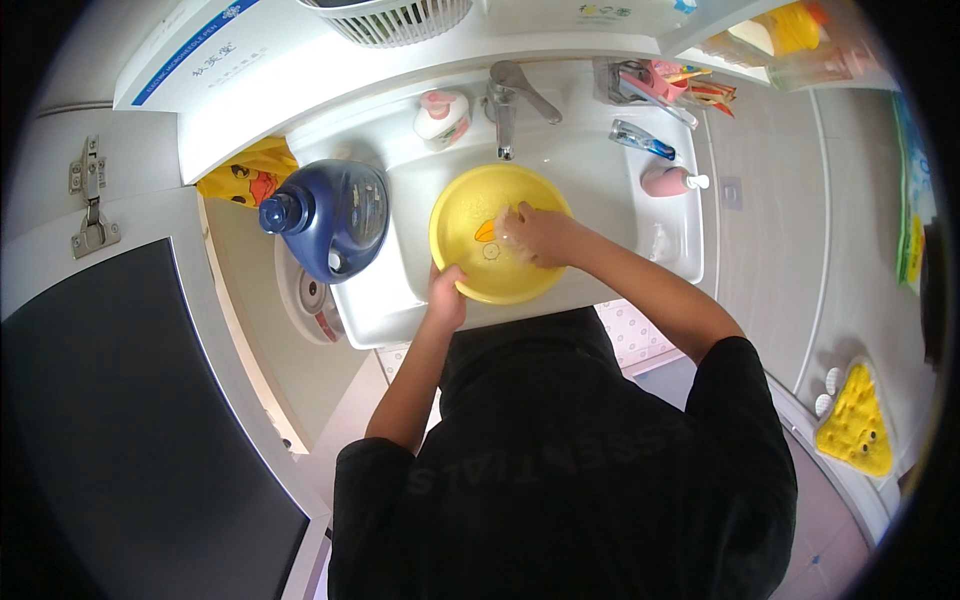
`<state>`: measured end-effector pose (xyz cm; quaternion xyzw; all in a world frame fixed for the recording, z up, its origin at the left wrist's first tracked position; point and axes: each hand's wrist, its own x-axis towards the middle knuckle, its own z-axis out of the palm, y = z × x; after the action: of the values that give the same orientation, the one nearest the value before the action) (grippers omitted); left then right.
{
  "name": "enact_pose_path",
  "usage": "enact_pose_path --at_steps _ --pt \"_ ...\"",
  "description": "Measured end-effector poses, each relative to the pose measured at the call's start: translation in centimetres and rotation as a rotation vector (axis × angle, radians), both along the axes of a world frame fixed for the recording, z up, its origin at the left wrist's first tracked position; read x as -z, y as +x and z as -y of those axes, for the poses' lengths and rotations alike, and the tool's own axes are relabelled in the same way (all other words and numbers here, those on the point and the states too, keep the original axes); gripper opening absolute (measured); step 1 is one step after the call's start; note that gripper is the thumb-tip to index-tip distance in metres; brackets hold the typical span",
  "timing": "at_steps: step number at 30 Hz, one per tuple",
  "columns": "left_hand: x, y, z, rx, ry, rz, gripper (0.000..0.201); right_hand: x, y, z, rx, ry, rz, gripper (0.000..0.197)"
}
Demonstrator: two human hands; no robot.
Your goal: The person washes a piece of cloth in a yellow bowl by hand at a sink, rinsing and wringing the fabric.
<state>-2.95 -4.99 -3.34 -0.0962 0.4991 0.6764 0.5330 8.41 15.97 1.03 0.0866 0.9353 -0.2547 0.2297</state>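
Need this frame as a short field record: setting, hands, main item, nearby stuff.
setting: white bathroom sink under a chrome tap
main item: yellow basin sitting in the sink
left hand: grips the basin's near rim
right hand: inside the basin, on something pale, unclear what
left of sink: dark blue detergent jug
sink ledge: white-and-pink bottle, pink pump bottle, blue tube

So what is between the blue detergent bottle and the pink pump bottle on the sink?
In the head view, the yellow basin sits between the blue detergent bottle and pink pump bottle, with both hands on it.
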Motion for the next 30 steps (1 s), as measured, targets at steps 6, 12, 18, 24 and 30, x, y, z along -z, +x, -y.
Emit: enact_pose_path --at_steps 6,12,18,24,30 --pt "0.5 1.1 0.5 0.038 -0.008 0.126 0.064 0.2 -1.4 2.5 0.006 -0.164 -0.212 0.052" --pt "0.0 0.5 0.1 0.024 -0.038 0.037 0.063 4.9 -2.5 2.2 0.018 0.218 -0.58 0.044" --pt "-1.5 -0.7 -0.8 -0.056 -0.028 -0.077 0.061 3.2 -1.7 -0.3 -0.015 0.204 -0.285 0.044" --pt "0.0 -0.3 -0.6 -0.005 -0.076 0.006 0.061 0.1 -1.5 1.5 -0.054 -0.172 -0.012 0.052" --pt "-1.4 1.1 -1.3 0.027 -0.06 0.031 0.061 3.7 -3.1 2.8 0.145 -0.322 -0.622 0.053"
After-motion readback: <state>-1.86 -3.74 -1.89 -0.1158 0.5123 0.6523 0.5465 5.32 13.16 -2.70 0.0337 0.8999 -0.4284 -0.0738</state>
